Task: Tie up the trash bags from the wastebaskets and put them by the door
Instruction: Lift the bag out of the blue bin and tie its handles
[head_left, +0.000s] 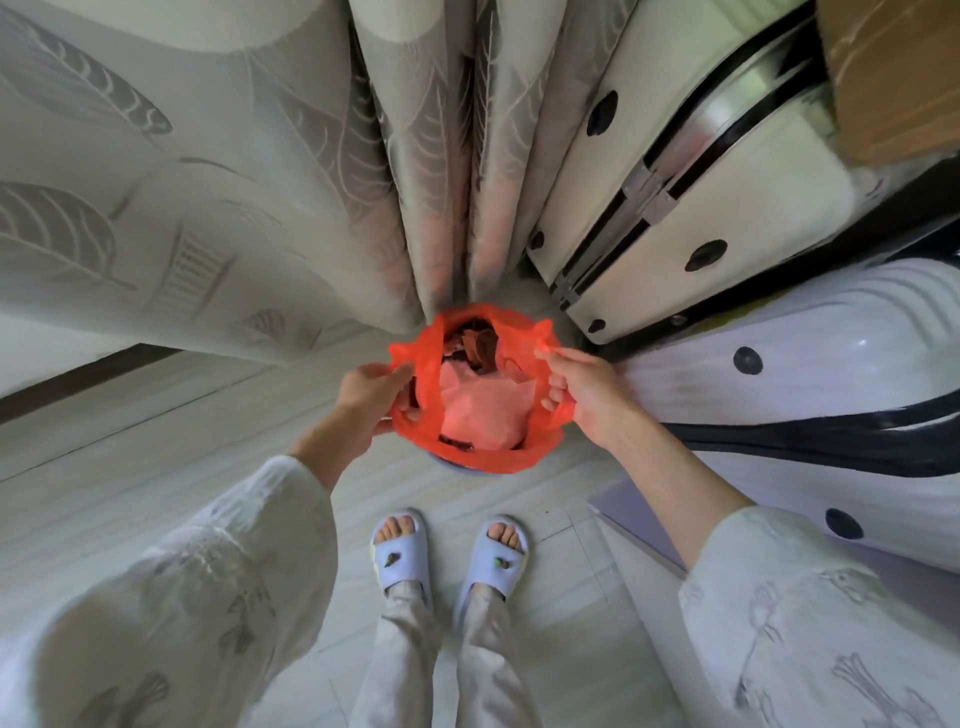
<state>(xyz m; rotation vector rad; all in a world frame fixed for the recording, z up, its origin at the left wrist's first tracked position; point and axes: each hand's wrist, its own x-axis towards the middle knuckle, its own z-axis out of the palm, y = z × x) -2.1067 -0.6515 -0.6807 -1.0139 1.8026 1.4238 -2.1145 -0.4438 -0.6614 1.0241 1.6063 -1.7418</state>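
Head view: red trash bag, mouth open, paper and dark scraps inside, seated in a wastebasket of which only a pale blue rim shows below it. Left hand grips the bag's left edge; right hand pinches the right handle loop. Under the grip: pale wood-look floor, light blue slippers. Beyond the grip: leaf-patterned curtain. Right of the grip: cream suitcase, white suitcase, both upright.
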